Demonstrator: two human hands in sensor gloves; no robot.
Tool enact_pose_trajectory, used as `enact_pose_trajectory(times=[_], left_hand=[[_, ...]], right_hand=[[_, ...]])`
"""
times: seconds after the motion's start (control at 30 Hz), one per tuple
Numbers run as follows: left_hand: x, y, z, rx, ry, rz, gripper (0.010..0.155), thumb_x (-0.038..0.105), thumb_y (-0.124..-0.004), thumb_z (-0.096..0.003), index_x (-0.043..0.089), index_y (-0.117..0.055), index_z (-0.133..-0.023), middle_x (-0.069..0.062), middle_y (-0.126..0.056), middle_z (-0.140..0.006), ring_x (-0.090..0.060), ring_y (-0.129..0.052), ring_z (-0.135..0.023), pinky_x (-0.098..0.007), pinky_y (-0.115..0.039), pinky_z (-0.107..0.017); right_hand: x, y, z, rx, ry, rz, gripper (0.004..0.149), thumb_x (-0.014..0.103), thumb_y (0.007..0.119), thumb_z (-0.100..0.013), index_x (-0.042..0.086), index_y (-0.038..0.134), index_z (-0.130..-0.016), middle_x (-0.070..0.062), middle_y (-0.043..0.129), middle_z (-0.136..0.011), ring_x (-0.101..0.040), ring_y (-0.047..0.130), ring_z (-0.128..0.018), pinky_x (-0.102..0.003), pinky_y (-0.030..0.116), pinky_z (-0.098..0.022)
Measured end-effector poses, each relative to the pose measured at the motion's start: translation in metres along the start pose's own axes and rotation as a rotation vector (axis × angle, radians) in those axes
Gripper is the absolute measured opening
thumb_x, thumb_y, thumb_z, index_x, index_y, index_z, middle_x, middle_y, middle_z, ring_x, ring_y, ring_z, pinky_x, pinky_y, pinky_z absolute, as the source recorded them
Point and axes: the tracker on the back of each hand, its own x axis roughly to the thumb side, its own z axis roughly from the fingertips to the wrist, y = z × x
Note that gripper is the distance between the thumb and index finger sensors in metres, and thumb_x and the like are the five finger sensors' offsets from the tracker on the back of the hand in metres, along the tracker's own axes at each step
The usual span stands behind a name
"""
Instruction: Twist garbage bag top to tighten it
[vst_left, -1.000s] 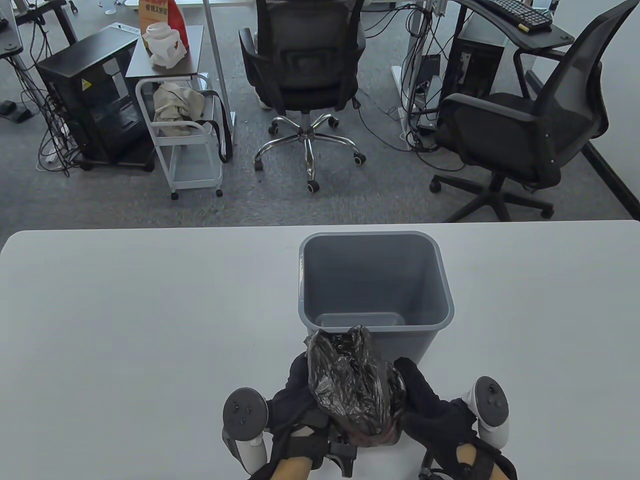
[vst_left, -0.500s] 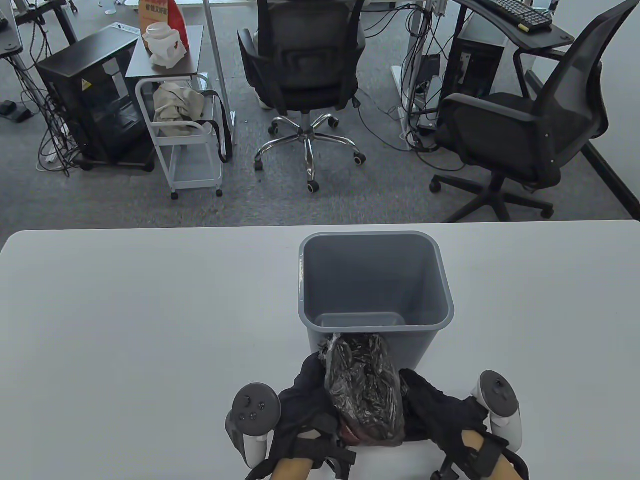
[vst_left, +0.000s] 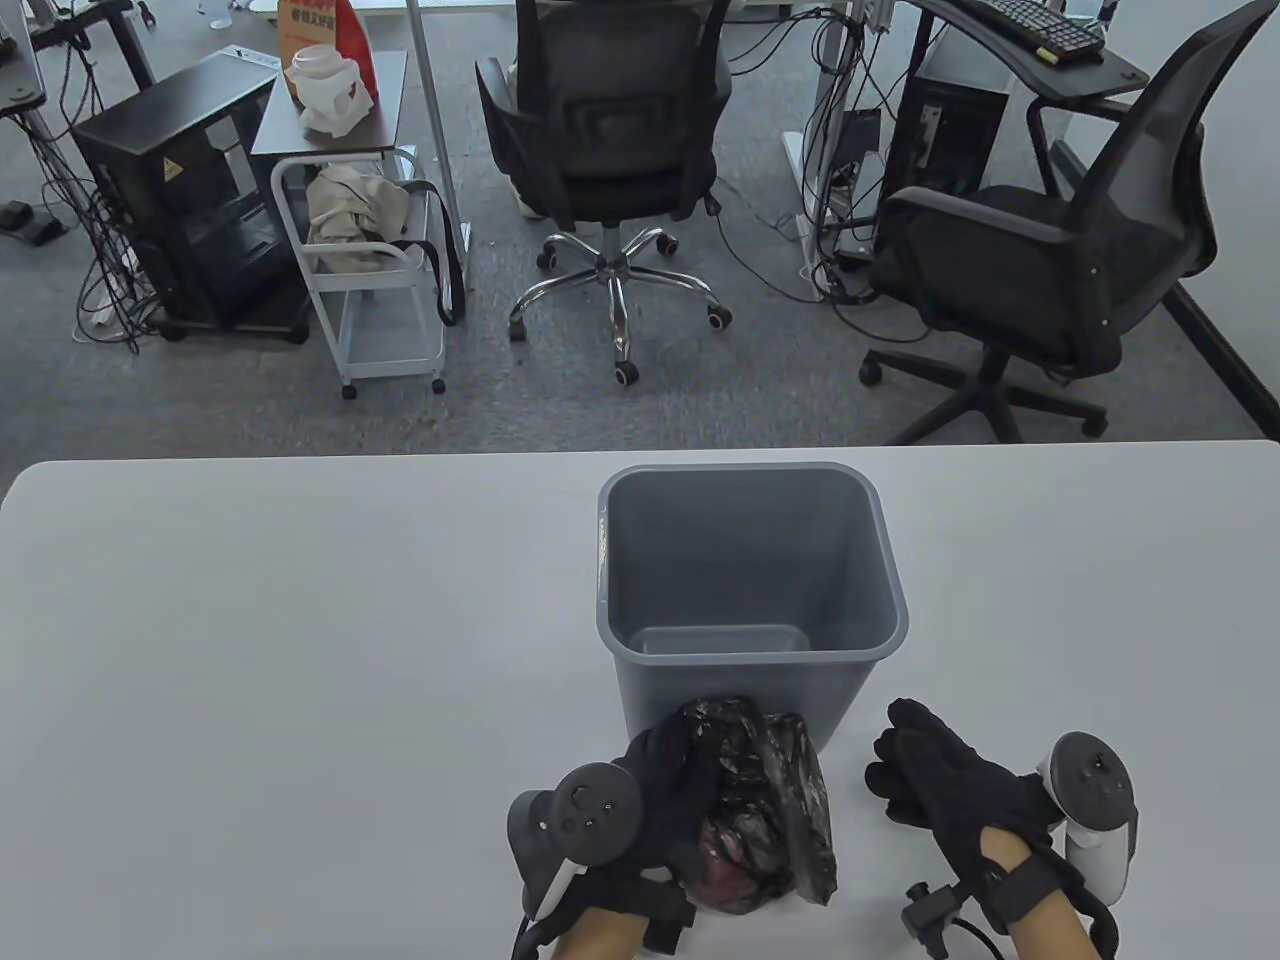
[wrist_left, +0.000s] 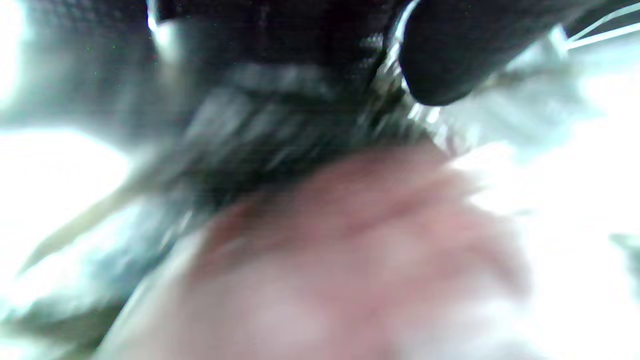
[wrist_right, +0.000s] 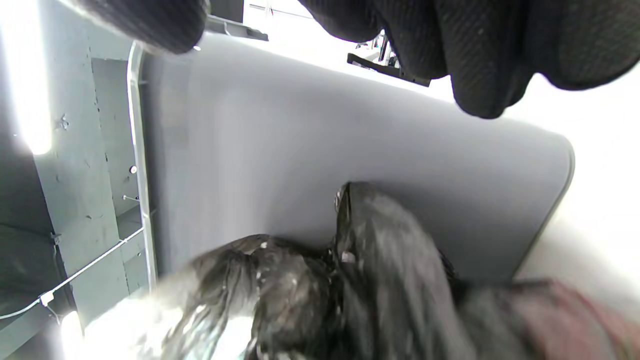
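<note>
A black garbage bag (vst_left: 765, 800) with something pinkish inside stands on the white table (vst_left: 300, 650), just in front of the grey bin (vst_left: 750, 560). My left hand (vst_left: 665, 790) grips the bag at its upper left side. The left wrist view is blurred and shows the bag (wrist_left: 280, 140) close under my fingers (wrist_left: 435, 60). My right hand (vst_left: 930, 770) is off the bag, to its right, with fingers spread and holding nothing. The right wrist view shows the bag's gathered top (wrist_right: 370, 250) against the bin wall (wrist_right: 280, 150).
The grey bin stands open at the table's middle. Beyond the table's far edge are two office chairs (vst_left: 610, 130), a white cart (vst_left: 370, 270) and desks with cables.
My right hand has let go of the bag and moved away to the right. My left hand has shifted right and keeps hold. The bag's top has sunk lower and leans right.
</note>
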Motion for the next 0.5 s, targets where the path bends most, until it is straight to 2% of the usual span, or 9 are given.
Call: enact_pose_trajectory(times=[0.07, 0.2, 0.23, 0.3, 0.33, 0.4, 0.43, 0.5], left_hand=[[0.004, 0.025, 0.005, 0.069, -0.014, 0.042, 0.064, 0.065, -0.078, -0.0441, 0.024, -0.085, -0.092, -0.009, -0.095, -0.084, -0.033, -0.105, -0.059, -0.052, -0.091, -0.030], [0.005, 0.074, 0.014, 0.291, -0.052, -0.042, 0.066, 0.069, -0.076, -0.0444, 0.025, -0.086, -0.093, -0.009, -0.095, -0.085, -0.034, -0.104, -0.061, -0.052, -0.090, -0.033], [0.003, 0.084, 0.015, 0.338, -0.059, -0.076, 0.066, 0.068, -0.076, -0.0445, 0.025, -0.085, -0.093, -0.009, -0.093, -0.087, -0.035, -0.102, -0.064, -0.054, -0.088, -0.036], [-0.004, 0.094, 0.014, 0.369, -0.055, -0.138, 0.068, 0.069, -0.077, -0.0447, 0.028, -0.077, -0.099, -0.010, -0.081, -0.098, -0.038, -0.090, -0.080, -0.060, -0.080, -0.046], [-0.007, 0.096, 0.012, 0.358, -0.046, -0.164, 0.071, 0.068, -0.079, -0.0442, 0.031, -0.070, -0.104, -0.010, -0.070, -0.106, -0.040, -0.077, -0.090, -0.064, -0.072, -0.055], [-0.012, 0.096, 0.003, 0.246, 0.031, -0.272, 0.078, 0.066, -0.083, -0.0438, 0.041, -0.052, -0.110, -0.004, -0.040, -0.117, -0.039, -0.039, -0.108, -0.073, -0.046, -0.066], [-0.015, 0.096, 0.000, 0.179, 0.069, -0.350, 0.082, 0.068, -0.081, -0.0445, 0.046, -0.041, -0.112, 0.000, -0.026, -0.119, -0.036, -0.023, -0.110, -0.074, -0.036, -0.068], [-0.020, 0.093, -0.005, 0.111, 0.122, -0.443, 0.088, 0.070, -0.082, -0.0438, 0.048, -0.030, -0.112, 0.004, -0.010, -0.117, -0.033, -0.004, -0.108, -0.074, -0.021, -0.067]], right_hand=[[0.004, -0.001, 0.001, -0.043, -0.009, 0.049, 0.080, 0.056, 0.071, -0.046, -0.003, 0.053, -0.097, -0.038, 0.064, -0.086, -0.061, 0.080, -0.062, -0.067, 0.072, -0.039], [0.020, -0.002, 0.006, -0.136, -0.099, 0.369, 0.081, 0.057, 0.073, -0.044, -0.003, 0.057, -0.096, -0.037, 0.065, -0.086, -0.061, 0.080, -0.062, -0.068, 0.070, -0.039], [0.027, -0.002, 0.008, -0.165, -0.137, 0.490, 0.082, 0.058, 0.074, -0.043, -0.002, 0.058, -0.096, -0.036, 0.065, -0.086, -0.061, 0.080, -0.062, -0.068, 0.071, -0.039], [0.036, 0.000, 0.010, -0.186, -0.184, 0.608, 0.083, 0.059, 0.075, -0.042, -0.002, 0.059, -0.096, -0.036, 0.066, -0.087, -0.062, 0.079, -0.063, -0.069, 0.070, -0.040], [0.041, 0.001, 0.012, -0.202, -0.199, 0.675, 0.084, 0.060, 0.076, -0.041, 0.000, 0.059, -0.097, -0.035, 0.064, -0.089, -0.062, 0.077, -0.066, -0.070, 0.067, -0.042], [0.047, 0.003, 0.014, -0.216, -0.212, 0.770, 0.085, 0.062, 0.076, -0.040, 0.003, 0.057, -0.099, -0.034, 0.057, -0.093, -0.062, 0.069, -0.073, -0.073, 0.060, -0.047], [0.048, 0.004, 0.015, -0.220, -0.217, 0.811, 0.086, 0.062, 0.077, -0.040, 0.005, 0.055, -0.100, -0.032, 0.053, -0.096, -0.062, 0.064, -0.077, -0.075, 0.054, -0.050], [0.048, 0.006, 0.015, -0.221, -0.196, 0.887, 0.088, 0.065, 0.077, -0.039, 0.010, 0.051, -0.103, -0.029, 0.044, -0.101, -0.062, 0.048, -0.085, -0.078, 0.042, -0.054]])
